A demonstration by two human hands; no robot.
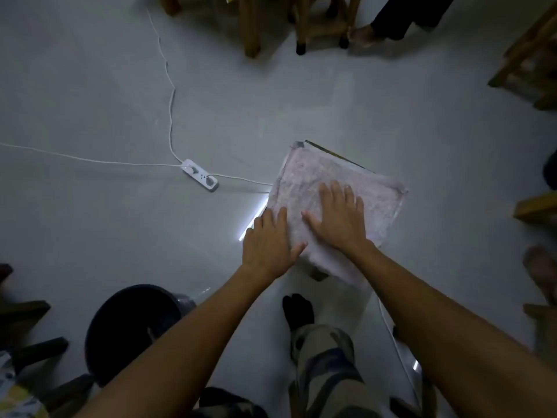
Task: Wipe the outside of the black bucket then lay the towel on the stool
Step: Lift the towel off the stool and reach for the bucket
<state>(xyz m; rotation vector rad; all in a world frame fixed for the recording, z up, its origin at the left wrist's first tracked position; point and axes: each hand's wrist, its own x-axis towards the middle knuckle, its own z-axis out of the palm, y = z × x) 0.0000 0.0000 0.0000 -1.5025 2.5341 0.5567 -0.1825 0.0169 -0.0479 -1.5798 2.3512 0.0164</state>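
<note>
A pale pinkish towel [313, 179] lies spread flat over the square top of the stool [337, 154], whose far edge shows beyond the cloth. My right hand [339, 215] rests flat on the towel with fingers spread. My left hand [268, 242] lies palm down at the towel's near left edge, its thumb touching the cloth. The black bucket [129, 324] stands on the floor at the lower left, partly hidden by my left forearm.
A white power strip [200, 175] and its cords lie on the grey floor left of the stool. Wooden furniture legs [251, 28] and another person's foot [364, 34] are at the back. My own leg and dark-socked foot [298, 310] are below the stool.
</note>
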